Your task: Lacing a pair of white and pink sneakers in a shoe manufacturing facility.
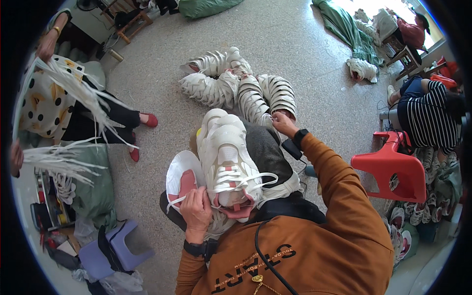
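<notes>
Currently, left grip [195,212]: fingers curled at the lower edge of a white-and-pink piece [187,182]; how tightly they pinch it, I cannot tell.
Laced shoe [227,167]: white with pink lining, just right of the left grip, on the dark-clothed lap [265,147], toe pointing away, its lace trailing right.
Right grip [285,124]: fingers bent narrow at the near end of the shoe rows [253,98]; anything held cannot be made out.
Shoe rows: white, nested, on the floor [147,64], mostly beyond and left of the right grip.
Red chair [388,167]: right of the right grip, apart.
Person [44,108]: well left of both grips, holding white strips [81,91].
</notes>
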A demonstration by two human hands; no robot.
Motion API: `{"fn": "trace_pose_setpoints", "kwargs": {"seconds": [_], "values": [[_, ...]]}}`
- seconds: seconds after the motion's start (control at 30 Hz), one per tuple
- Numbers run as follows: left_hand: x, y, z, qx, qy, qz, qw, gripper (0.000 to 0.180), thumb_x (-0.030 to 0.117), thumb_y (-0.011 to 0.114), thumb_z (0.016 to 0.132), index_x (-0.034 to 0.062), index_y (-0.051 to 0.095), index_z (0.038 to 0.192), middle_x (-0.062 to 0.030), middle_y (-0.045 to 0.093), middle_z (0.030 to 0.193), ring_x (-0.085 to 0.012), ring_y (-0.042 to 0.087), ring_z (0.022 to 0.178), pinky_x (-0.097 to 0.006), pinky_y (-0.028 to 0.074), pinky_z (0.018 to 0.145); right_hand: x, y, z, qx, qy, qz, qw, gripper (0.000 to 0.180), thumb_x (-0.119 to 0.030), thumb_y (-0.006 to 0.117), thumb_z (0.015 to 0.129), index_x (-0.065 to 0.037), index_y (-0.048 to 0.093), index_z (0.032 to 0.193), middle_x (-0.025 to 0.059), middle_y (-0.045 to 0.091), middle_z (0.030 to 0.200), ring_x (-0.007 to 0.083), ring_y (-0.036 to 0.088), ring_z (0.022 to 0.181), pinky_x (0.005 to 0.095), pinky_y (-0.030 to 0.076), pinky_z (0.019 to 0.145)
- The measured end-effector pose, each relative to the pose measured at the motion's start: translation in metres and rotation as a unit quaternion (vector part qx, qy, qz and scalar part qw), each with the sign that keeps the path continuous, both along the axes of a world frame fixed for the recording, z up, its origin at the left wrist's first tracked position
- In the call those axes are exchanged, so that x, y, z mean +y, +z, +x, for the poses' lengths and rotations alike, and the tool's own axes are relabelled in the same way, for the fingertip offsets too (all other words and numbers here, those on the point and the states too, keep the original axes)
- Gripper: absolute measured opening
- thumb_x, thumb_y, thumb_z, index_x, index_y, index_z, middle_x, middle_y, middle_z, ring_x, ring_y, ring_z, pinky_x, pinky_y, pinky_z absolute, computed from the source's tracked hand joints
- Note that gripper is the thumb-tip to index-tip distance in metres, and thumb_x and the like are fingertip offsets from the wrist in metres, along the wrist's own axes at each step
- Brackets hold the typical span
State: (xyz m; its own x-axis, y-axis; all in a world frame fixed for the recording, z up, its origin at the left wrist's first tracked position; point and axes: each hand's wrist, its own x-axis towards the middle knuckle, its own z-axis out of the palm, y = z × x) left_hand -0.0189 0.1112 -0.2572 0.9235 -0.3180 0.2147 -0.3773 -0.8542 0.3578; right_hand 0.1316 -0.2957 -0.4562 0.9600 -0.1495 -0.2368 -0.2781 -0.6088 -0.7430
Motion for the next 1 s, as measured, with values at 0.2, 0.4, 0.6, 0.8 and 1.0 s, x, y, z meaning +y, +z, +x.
{"fn": "trace_pose_setpoints", "kwargs": {"seconds": [0.2, 0.4, 0.6, 0.8, 1.0], "values": [[-0.011, -0.007, 0.018, -0.010, 0.003, -0.020, 1.000, 0.015, 0.011, 0.057, 0.095, 0.0032, 0.067, 0.102, -0.0142, 0.064, 0.086, -0.0358, 0.065, 0.078, -0.045, 0.050, 0.068, -0.010, -0.068, -0.008, -0.016, 0.149, 0.174, 0.973, 0.036, -0.029, 0.063, 0.099, 0.002, 0.067, 0.116, 0.0118, 0.072, 0.099, 0.0208, 0.064, 0.093, 0.0352, 0.051, 0.086], [0.008, -0.012, 0.028, 0.036, 0.027, -0.062, 0.997, 0.016, 0.011, 0.055, 0.095, 0.0009, 0.068, 0.099, -0.0160, 0.066, 0.086, -0.0377, 0.066, 0.077, -0.044, 0.050, 0.068, 0.010, -0.016, -0.048, 0.220, 0.127, 0.279, 0.926, 0.032, -0.023, 0.055, 0.099, 0.004, 0.065, 0.115, 0.0117, 0.070, 0.094, 0.0246, 0.070, 0.092, 0.0356, 0.058, 0.076], [0.005, -0.011, 0.031, 0.013, 0.029, -0.072, 0.997, 0.020, 0.014, 0.053, 0.097, 0.0027, 0.069, 0.100, -0.0178, 0.068, 0.087, -0.0377, 0.067, 0.078, -0.044, 0.051, 0.067, -0.013, 0.034, -0.088, 0.161, -0.035, 0.308, 0.937, 0.024, -0.021, 0.055, 0.101, -0.002, 0.068, 0.110, 0.0050, 0.070, 0.092, 0.0123, 0.067, 0.084, 0.0289, 0.055, 0.068], [-0.004, -0.020, 0.030, -0.028, 0.022, -0.105, 0.994, 0.013, 0.013, 0.058, 0.094, 0.0042, 0.068, 0.095, -0.0164, 0.068, 0.086, -0.0374, 0.067, 0.078, -0.044, 0.052, 0.068, -0.002, 0.092, -0.079, -0.022, -0.042, 0.277, 0.960, 0.019, -0.013, 0.056, 0.099, -0.002, 0.068, 0.109, 0.0044, 0.069, 0.090, 0.0126, 0.065, 0.079, 0.0275, 0.052, 0.071], [0.006, -0.026, 0.015, -0.004, 0.028, -0.073, 0.997, 0.013, 0.015, 0.060, 0.093, 0.0044, 0.067, 0.094, -0.0173, 0.072, 0.107, -0.0363, 0.070, 0.096, -0.043, 0.056, 0.082, 0.045, 0.166, -0.066, -0.204, 0.066, 0.152, 0.965, 0.016, -0.008, 0.059, 0.095, -0.001, 0.069, 0.106, 0.0105, 0.070, 0.093, 0.0181, 0.066, 0.082, 0.0314, 0.053, 0.073]]}}
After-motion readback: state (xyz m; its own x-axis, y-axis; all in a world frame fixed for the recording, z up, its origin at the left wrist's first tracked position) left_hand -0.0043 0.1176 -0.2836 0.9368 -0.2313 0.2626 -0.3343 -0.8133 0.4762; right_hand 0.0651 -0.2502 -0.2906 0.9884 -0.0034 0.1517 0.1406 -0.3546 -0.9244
